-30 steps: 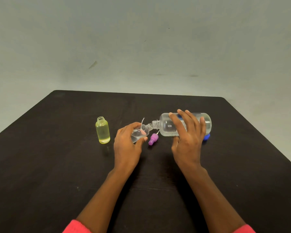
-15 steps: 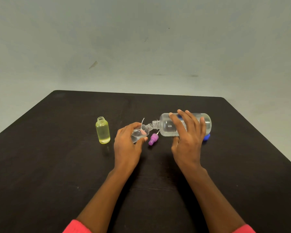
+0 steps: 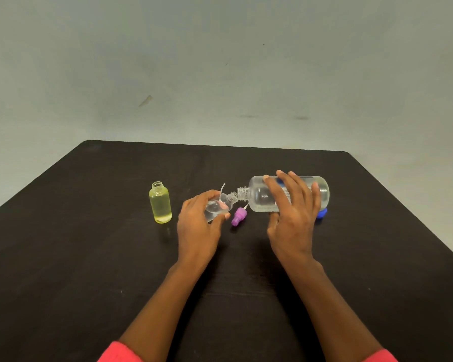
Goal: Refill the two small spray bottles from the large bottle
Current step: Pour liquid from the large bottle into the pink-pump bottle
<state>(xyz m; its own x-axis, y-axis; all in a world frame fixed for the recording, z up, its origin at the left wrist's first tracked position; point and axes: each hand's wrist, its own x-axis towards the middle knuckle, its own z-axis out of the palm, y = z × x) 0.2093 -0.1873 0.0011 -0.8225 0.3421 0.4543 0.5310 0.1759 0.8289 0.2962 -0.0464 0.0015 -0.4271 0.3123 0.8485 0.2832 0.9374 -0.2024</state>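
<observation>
no legible text was found. the large bottle [image 3: 262,195] carried a white label [image 3: 285,195] with dark print, but the lettering was too small and blurred to read, and the right hand [image 3: 292,218] covered most of it. no brands, numbers or signs could be read.

A black table [image 3: 63,257] with a matte top fills the near half of the view; its far edge runs straight across and its two far corners are rounded. A tiny pale speck [image 3: 121,291] lies on the near left of the top, and another [image 3: 369,289] on the near right. Beyond the table rises a plain pale grey-green wall [image 3: 351,61]. On it, to the far left, is a short tan slanted streak [image 3: 145,101]. Right of that, just above the table's far edge, are two faint dark smudges [image 3: 247,116], side by side.
</observation>
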